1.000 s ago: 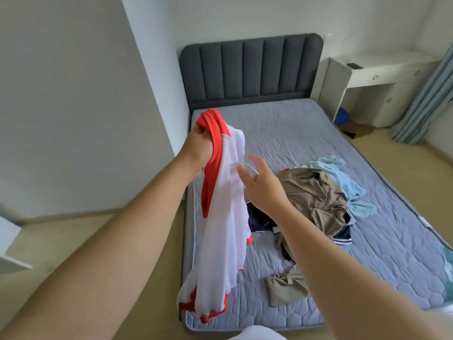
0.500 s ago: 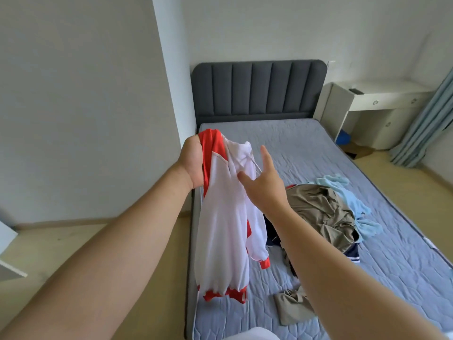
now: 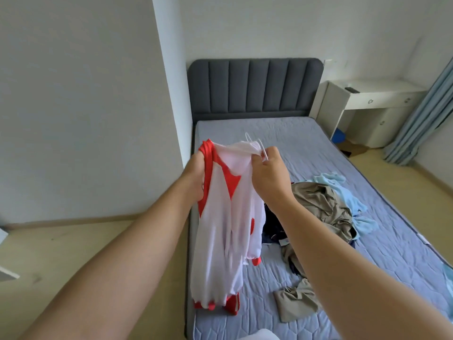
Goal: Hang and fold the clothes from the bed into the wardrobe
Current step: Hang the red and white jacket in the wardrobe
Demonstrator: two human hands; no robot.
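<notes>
Both hands have drawn closer together since half a second ago. The right hand [image 3: 267,173], spread open then, now pinches the thin white hanger [image 3: 248,136] together with the shirt [image 3: 220,229] at its neck. The left hand [image 3: 196,175] grips the red collar, fingers curled tight, probably stretching the opening for the hanger. The white-and-red shirt dangles over the bed [image 3: 318,148], with the other clothes [image 3: 323,207] heaped just beside it.
</notes>
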